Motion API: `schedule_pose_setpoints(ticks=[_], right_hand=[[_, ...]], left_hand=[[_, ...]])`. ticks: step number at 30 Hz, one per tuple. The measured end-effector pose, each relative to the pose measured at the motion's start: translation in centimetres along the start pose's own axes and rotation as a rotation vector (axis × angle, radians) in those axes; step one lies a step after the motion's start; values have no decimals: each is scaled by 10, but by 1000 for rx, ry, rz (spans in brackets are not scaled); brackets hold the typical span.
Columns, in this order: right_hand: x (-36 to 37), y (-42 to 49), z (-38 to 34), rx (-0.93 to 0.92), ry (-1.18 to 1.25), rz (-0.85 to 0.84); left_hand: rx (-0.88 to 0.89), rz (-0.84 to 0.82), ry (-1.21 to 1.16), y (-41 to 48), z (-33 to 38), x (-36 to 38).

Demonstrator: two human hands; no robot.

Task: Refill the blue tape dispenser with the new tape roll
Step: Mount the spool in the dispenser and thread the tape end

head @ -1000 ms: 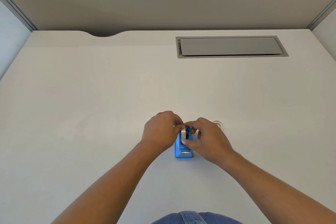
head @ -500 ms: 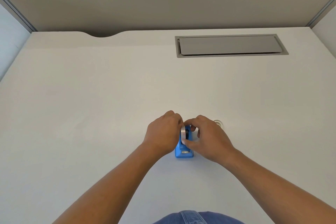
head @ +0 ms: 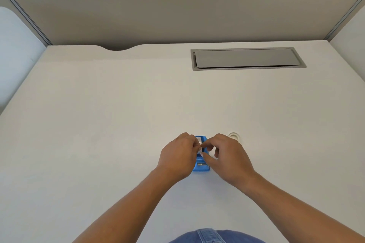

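The left hand and right hand meet over the blue tape dispenser, which stands on the white desk at about 6 o'clock from the grey cable hatch. Both hands' fingertips are curled and pinch the pale tape roll seated in the dispenser. A small clear ring lies at 2 o'clock from the dispenser, just beyond the right hand.

The table lies bare toward its left, right and far edges. Near the middle, a small pale ring sits just beside the right hand; a flush grey cover plate lies by the far edge.
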State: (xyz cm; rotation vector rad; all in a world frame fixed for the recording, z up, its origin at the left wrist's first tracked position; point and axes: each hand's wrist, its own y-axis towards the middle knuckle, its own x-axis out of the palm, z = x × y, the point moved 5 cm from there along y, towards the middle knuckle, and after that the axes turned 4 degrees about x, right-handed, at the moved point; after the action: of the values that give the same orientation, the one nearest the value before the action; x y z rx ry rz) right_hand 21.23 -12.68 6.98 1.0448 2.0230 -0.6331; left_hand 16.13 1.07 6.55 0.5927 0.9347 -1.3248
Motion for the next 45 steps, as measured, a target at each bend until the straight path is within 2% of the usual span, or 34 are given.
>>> schedule_pose_setpoints(ticks=[6,12,18,23,29,45], right_hand=[[2,-6,-8,-28,-15,13],[-2,-11,-15,-56,-70,44],[2,-28,-11,-77,-73,33],[5,-38,-10,-84,-82,33],[4,-40,-11,-72,-89,35],[-1,-51,-8,-66,-120,49]], left_hand=[[-40,19,-66,-15,2,-1],[-67,137,-188,-30,-5,-6],[-13,-15,-88,-52,-15,15],[35,-12,-54,-52,-5,27],[16,36,15,-46,1,24],[-41,-1,190,-32,5,21]])
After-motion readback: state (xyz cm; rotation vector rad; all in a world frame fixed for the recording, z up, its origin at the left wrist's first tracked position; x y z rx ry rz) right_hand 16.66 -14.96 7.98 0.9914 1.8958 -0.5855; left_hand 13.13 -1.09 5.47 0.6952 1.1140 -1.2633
